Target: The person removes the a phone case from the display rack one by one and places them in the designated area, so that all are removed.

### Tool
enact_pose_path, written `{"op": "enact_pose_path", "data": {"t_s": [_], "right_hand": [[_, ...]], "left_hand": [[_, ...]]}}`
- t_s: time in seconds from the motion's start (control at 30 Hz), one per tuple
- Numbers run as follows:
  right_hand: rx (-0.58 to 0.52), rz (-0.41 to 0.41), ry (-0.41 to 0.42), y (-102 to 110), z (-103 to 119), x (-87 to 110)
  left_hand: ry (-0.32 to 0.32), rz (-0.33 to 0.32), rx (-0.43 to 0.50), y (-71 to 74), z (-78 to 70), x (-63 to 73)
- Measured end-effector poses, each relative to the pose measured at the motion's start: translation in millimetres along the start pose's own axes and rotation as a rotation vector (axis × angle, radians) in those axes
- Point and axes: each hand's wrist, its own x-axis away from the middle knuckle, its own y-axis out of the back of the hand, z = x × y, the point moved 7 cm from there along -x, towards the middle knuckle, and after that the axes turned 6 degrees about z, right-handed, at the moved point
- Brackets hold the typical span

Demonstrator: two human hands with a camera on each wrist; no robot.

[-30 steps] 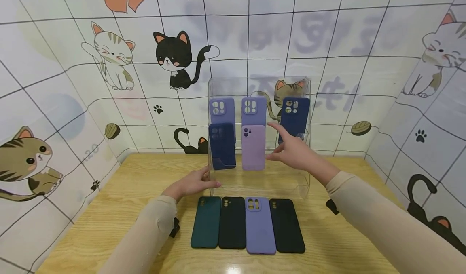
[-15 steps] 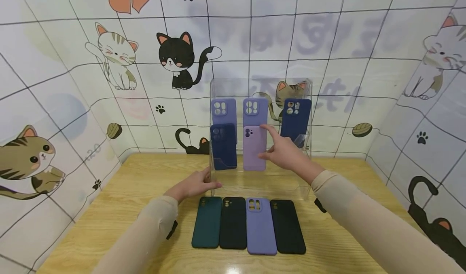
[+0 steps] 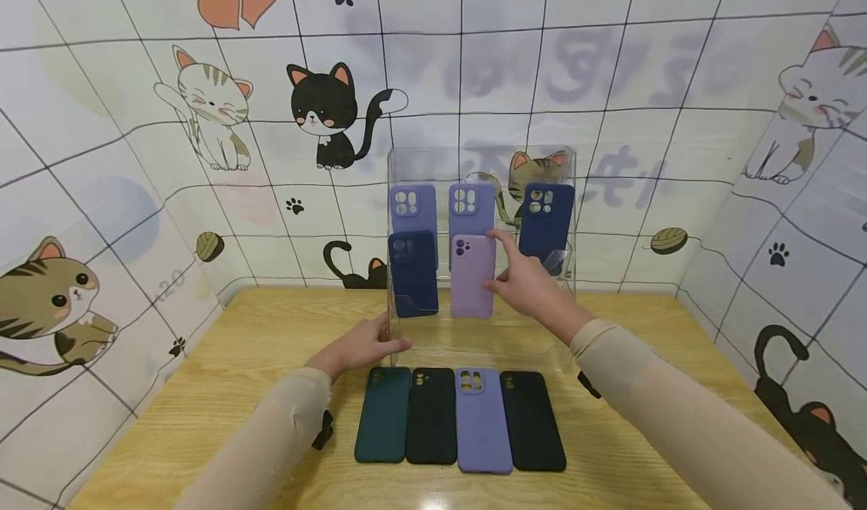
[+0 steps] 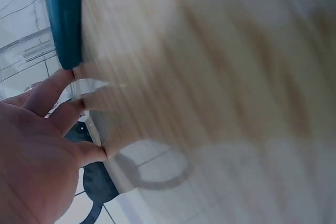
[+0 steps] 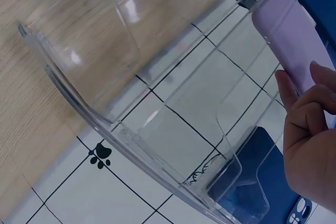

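A clear acrylic display stand [image 3: 433,162] stands at the back of the table, holding several phone cases. In its lower row, my right hand [image 3: 531,288] pinches the right edge of a light pink-purple phone case [image 3: 470,284], index fingertip at the upper corner, thumb lower down. The right wrist view shows the fingers [image 5: 289,90] close on the edge of that case. My left hand [image 3: 355,344] is at the stand's lower left corner, its spread fingertips [image 4: 97,151] resting low beside the clear plastic, near a teal phone case [image 4: 65,24].
Two lavender cases, one [image 3: 415,210] at left, and a navy case [image 3: 547,220] fill the upper row. Another navy case [image 3: 415,277] stands lower left. Before the stand lie teal [image 3: 383,420], black [image 3: 431,420], lavender [image 3: 484,427] and black [image 3: 533,423] cases. Patterned walls enclose the table.
My right hand has moved left from beside the light pink-purple phone case onto its right edge. That case leans slightly more to the right now. The left hand stays in place.
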Motion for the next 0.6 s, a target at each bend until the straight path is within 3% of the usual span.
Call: {"op": "enact_pose_path", "data": {"t_s": [0.27,0.6], "right_hand": [[0.064,-0.073,0.052,-4.8,1.9,-3.9],[0.056,-0.087,0.071,-5.0,1.5,-3.2]], "left_hand": [[-0.006,0.055,-0.035,-2.4,2.6,1.8],[-0.042,0.005,-0.045,-2.1,-0.1,1.1]]}}
